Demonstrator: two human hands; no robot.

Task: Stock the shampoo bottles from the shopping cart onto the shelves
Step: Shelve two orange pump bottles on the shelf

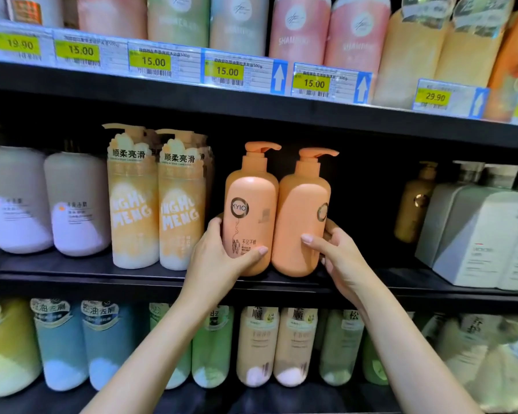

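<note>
Two orange pump bottles stand side by side at the front of the middle shelf (72, 271). My left hand (219, 258) grips the left orange bottle (250, 201) low down, thumb across its label, which faces me. My right hand (335, 258) grips the right orange bottle (302, 210) near its base, thumb on the front; its round logo is turned to the right. Both bottles are upright and their bases sit at the shelf's front edge. The shopping cart is out of view.
Yellow-white pump bottles (159, 204) stand just left of the orange pair, lilac bottles (42, 204) further left. A dark gap lies right of the pair, then a gold bottle (413, 204) and grey boxed bottles (485, 234). Price tags (228, 71) line the upper shelf.
</note>
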